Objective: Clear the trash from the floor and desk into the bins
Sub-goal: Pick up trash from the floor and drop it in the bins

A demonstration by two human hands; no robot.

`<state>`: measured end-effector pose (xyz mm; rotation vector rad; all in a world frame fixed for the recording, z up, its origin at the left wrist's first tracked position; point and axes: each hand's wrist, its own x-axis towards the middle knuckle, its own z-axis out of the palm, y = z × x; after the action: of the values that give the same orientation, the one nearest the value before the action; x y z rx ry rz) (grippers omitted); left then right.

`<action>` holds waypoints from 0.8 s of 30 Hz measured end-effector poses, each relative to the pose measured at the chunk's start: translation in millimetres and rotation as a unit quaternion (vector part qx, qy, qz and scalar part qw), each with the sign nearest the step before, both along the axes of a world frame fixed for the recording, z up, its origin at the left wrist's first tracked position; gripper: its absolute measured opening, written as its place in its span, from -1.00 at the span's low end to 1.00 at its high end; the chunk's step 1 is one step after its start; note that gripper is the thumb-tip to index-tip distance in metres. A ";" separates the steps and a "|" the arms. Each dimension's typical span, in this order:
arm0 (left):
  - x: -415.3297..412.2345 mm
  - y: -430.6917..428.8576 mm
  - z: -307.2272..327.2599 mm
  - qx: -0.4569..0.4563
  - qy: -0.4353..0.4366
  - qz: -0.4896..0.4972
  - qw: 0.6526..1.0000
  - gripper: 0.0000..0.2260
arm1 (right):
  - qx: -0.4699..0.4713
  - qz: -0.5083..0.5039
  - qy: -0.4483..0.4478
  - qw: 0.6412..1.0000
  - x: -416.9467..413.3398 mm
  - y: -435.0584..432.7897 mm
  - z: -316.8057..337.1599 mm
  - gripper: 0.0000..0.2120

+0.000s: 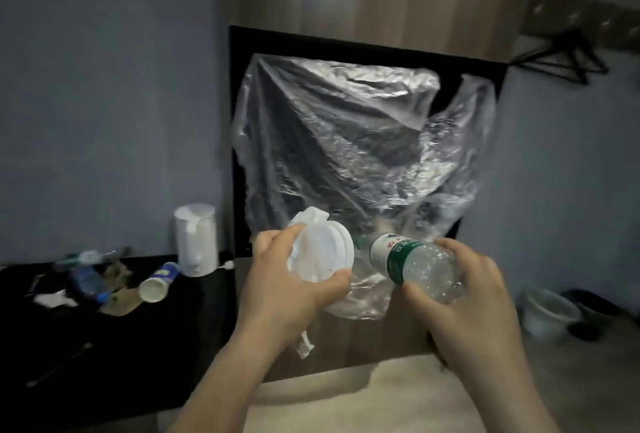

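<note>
1. My left hand (294,287) is curled round a white plastic lid (322,256) plus some tissue (311,216).
2. My right hand (464,294) grips a crumpled water bottle (415,266), both right by the clear plastic bag (346,141).
3. More trash (104,287) sits on the black table (104,380), left.

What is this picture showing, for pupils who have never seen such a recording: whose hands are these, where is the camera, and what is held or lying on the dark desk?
There is no machine here. The single picture comes from a wide camera worn on a person's head, looking down at their own hands. The left hand grips a white plastic lid with crumpled paper. The right hand holds a crushed clear bottle with a green label. Behind them hangs a clear plastic bag. On the dark desk at left lie a tipped cup, a blue bottle and wrappers, near an upright white jug. A white bin and a dark bin stand on the floor at right.
</note>
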<state>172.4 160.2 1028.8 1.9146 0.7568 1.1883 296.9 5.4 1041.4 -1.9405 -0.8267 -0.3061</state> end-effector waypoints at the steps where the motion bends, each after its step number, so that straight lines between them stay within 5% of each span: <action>1: 23.2 -7.6 -1.0 0.000 0.006 -0.022 1.000 -0.20 | 0.004 -0.023 0.005 1.000 16.7 -12.9 -2.1 -0.45; 10: 177.3 -33.6 -34.9 -0.037 0.031 -0.190 0.981 -0.28 | 0.011 -0.193 0.049 0.980 113.4 -72.0 -43.5 -0.42; 24: 348.0 48.6 -66.5 -0.050 0.028 -0.327 0.943 -0.34 | 0.006 -0.352 0.095 0.931 200.9 -16.6 -67.0 -0.43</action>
<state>520.5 208.8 962.2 1.8980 0.1613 0.6669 497.7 -11.2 974.4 -2.1583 0.0276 -0.5307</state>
